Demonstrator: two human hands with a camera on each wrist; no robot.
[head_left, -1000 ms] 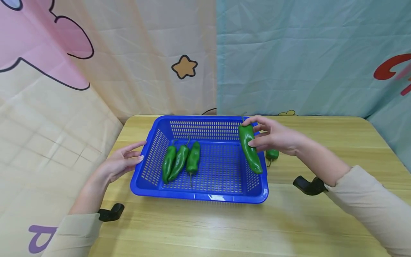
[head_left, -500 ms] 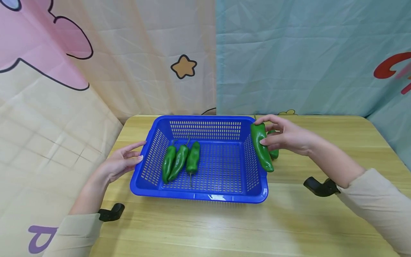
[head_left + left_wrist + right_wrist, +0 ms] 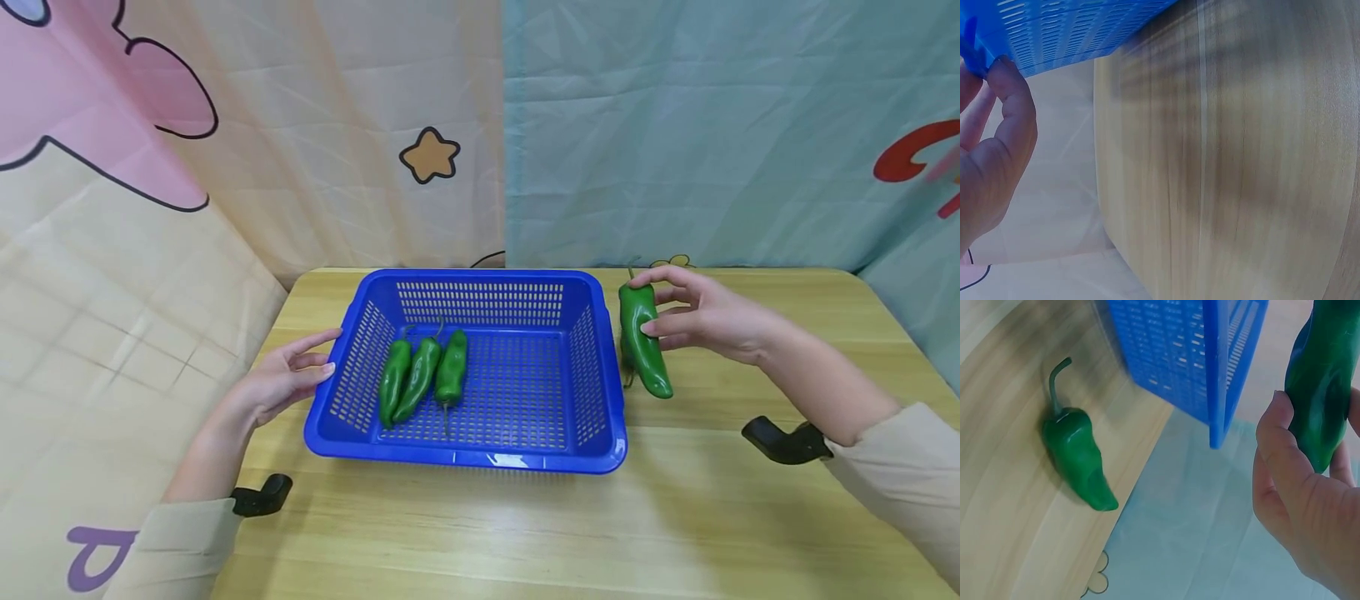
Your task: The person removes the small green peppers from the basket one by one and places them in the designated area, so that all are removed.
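My right hand (image 3: 708,317) pinches a long green pepper (image 3: 643,342) between thumb and fingers, in the air just right of the blue basket (image 3: 465,463). The right wrist view shows that hand (image 3: 1310,487) around the pepper (image 3: 1322,381). A second green pepper (image 3: 1079,456) lies on the table below, mostly hidden behind the held one in the head view. My left hand (image 3: 281,379) holds the basket's left rim, thumb and fingertips on it, as the left wrist view also shows. Inside the basket, toward its left, lie three green peppers (image 3: 417,379) side by side.
The basket stands on a wooden table (image 3: 480,533). Patterned curtains (image 3: 637,133) hang behind the table and along its left side. A black wrist mount (image 3: 783,440) sticks out from the right sleeve, and another mount (image 3: 262,495) from the left.
My right hand has carried its pepper rightward, from over the basket's right wall to beyond the rim. It now covers most of the pepper on the table. The left hand and basket stay put.
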